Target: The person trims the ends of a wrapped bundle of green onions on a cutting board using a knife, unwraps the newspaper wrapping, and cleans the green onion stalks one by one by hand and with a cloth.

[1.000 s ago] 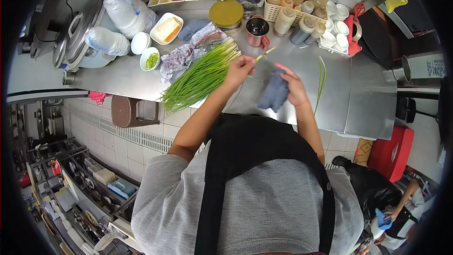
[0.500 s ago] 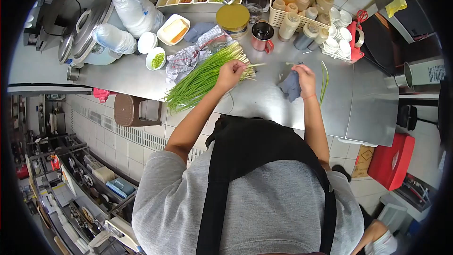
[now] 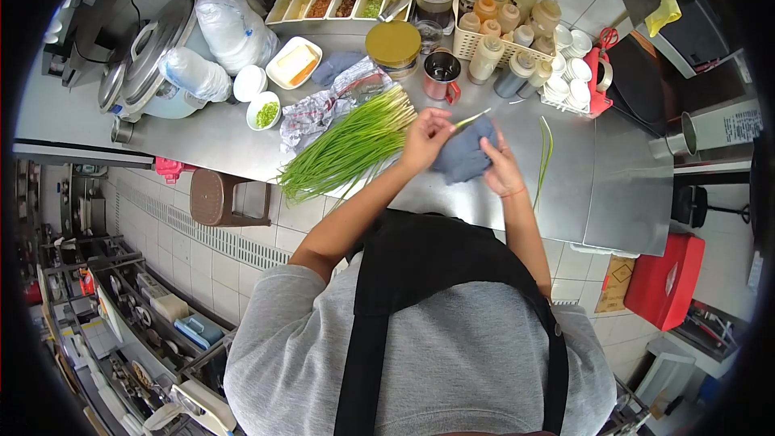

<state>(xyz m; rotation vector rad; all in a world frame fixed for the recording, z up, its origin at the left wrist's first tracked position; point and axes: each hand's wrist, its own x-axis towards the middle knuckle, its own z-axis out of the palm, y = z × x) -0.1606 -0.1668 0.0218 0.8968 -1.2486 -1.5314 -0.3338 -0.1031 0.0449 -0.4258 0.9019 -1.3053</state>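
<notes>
My left hand (image 3: 426, 140) pinches a thin green scallion (image 3: 471, 119), its white root end pointing up and to the right. In my right hand (image 3: 502, 165) is a blue-grey cloth (image 3: 464, 155), gripped at its right side and held just below the scallion; whether the two touch I cannot tell. A big bunch of scallions (image 3: 347, 145) lies left of my left hand, white ends toward the back. Right of my right hand, a loose scallion or two (image 3: 546, 153) rest on the steel counter (image 3: 565, 202).
Behind my hands stand a red mug (image 3: 441, 85), a gold-lidded jar (image 3: 393, 44) and a basket of squeeze bottles (image 3: 517, 52). A bowl of chopped scallion (image 3: 264, 111) and a crumpled printed cloth (image 3: 311, 113) lie to the left. White cups (image 3: 569, 73) fill a rack at right.
My right hand has brought the cloth leftward, close to my left hand. My left hand has moved right and down, drawing a scallion away from the bunch.
</notes>
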